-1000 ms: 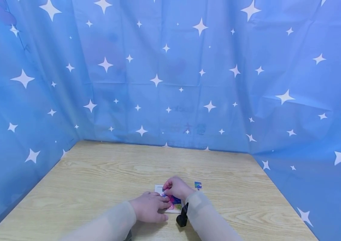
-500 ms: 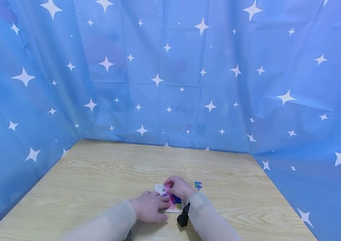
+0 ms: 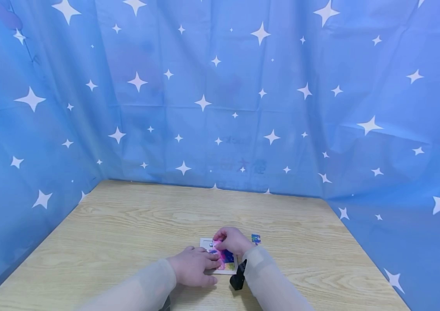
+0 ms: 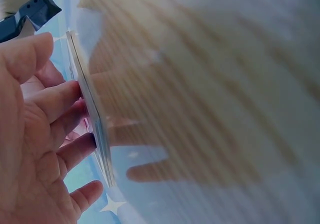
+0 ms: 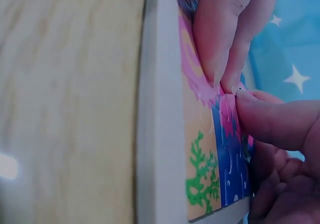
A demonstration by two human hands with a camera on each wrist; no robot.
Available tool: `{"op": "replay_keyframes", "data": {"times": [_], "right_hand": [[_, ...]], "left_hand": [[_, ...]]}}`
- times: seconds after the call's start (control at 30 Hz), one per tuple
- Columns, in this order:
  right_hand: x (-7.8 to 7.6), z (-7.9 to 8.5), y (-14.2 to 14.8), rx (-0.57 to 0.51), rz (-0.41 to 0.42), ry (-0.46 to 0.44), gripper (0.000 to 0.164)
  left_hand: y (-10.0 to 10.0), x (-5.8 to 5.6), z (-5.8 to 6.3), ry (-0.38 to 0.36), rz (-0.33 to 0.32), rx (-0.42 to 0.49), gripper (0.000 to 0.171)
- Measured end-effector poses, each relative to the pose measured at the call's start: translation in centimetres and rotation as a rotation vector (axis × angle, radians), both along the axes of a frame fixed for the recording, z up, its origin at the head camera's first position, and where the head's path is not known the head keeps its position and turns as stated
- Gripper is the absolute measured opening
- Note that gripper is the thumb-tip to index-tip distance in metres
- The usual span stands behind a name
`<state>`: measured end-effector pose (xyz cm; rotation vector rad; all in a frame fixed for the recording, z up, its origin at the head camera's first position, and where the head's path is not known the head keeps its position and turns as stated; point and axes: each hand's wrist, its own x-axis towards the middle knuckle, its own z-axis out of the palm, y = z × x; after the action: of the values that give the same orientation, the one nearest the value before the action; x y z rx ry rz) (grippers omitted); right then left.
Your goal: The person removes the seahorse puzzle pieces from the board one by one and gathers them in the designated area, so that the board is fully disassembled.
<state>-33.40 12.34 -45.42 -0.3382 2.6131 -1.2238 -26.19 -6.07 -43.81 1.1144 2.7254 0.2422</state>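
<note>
A small jigsaw puzzle in a white frame (image 3: 225,272) lies flat on the table, with pink, dark blue and sandy picture parts. My left hand (image 3: 194,265) rests on its left side, fingers fairly straight; in the left wrist view the fingertips of the left hand (image 4: 50,129) touch the puzzle board (image 4: 90,109). My right hand (image 3: 235,242) pinches a pink puzzle piece (image 3: 216,244) at the board's upper part. Up close, the thumb of the right hand (image 5: 285,124) is against pink printed pieces, beside the left fingertips. The piece's edges are mostly hidden by fingers.
A loose blue and green puzzle piece (image 3: 256,238) lies on the wooden table (image 3: 157,216) right of the board. A black wrist camera (image 3: 237,278) hangs under the right wrist. Blue star-patterned curtains (image 3: 220,86) stand behind and at both sides.
The right hand has shifted slightly to the right, and more of the pink piece shows under its fingertips. The left hand stays in place on the puzzle.
</note>
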Motion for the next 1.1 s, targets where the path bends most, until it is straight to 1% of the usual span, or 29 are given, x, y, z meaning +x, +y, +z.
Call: {"op": "replay_keyframes", "data": {"times": [0.27, 0.43, 0.57, 0.7, 0.83, 1.0, 1.1], "right_hand": [[0.0, -0.1, 0.2, -0.018, -0.024, -0.003, 0.015], [-0.2, -0.3, 0.5, -0.046, -0.046, -0.026, 0.012], [-0.4, -0.4, 0.7, -0.073, -0.038, -0.040, 0.010], [-0.4, -0.3, 0.8, -0.079, -0.024, -0.043, 0.009], [-0.3, -0.2, 0.8, -0.075, -0.014, -0.034, 0.010], [-0.3, -0.4, 1.0, -0.102, -0.013, -0.036, 0.011], [-0.4, -0.5, 1.2, -0.107, 0.002, -0.026, 0.012]], "left_hand": [[0.0, 0.0, 0.3, -0.034, 0.013, 0.018, 0.057], [0.0, 0.0, 0.2, -0.024, 0.010, 0.014, 0.056], [0.0, 0.0, 0.2, -0.024, 0.011, 0.012, 0.056], [0.0, 0.1, 0.3, -0.027, 0.013, 0.011, 0.056], [0.0, 0.1, 0.4, -0.025, 0.011, 0.012, 0.056], [0.0, 0.1, 0.3, -0.028, 0.005, 0.015, 0.056], [0.0, 0.1, 0.3, -0.031, 0.004, 0.017, 0.056]]}}
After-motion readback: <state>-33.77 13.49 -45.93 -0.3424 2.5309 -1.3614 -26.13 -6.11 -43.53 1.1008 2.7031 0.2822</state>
